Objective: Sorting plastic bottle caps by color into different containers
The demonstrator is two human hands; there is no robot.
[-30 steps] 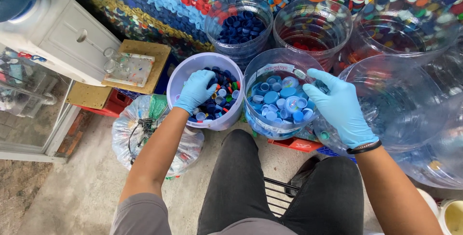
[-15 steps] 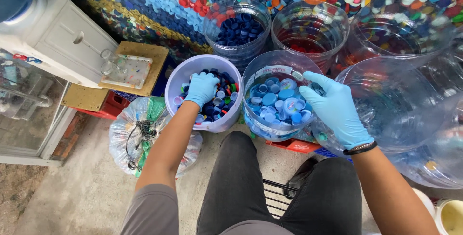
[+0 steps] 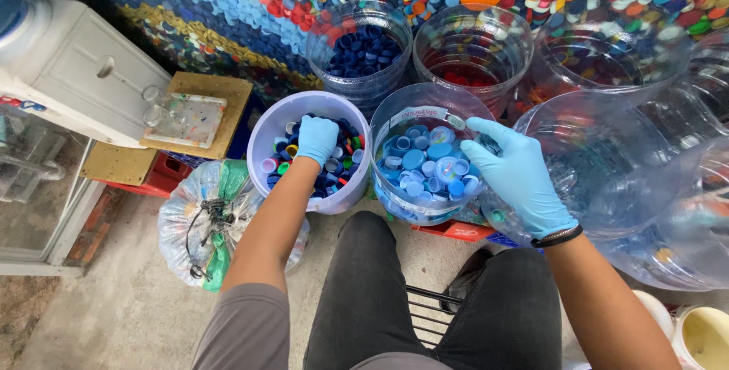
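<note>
The left hand [image 3: 317,139], gloved in blue, reached down into the white bucket [image 3: 267,131] of mixed-colour bottle caps [image 3: 343,159], fingers curled into the heap; what they pinched, I could not tell. The right hand [image 3: 515,174] rested on the rim of the clear container [image 3: 395,115] of blue caps [image 3: 422,169], fingers loosely spread, pointing toward the bucket. Both tubs stood upright, mouths facing up, touching side by side.

Your gloves [image 3: 317,138] are light blue; the tub [image 3: 282,115] is lilac, its caps [image 3: 340,159] multicoloured; the jar's caps [image 3: 425,169] blue.
</note>
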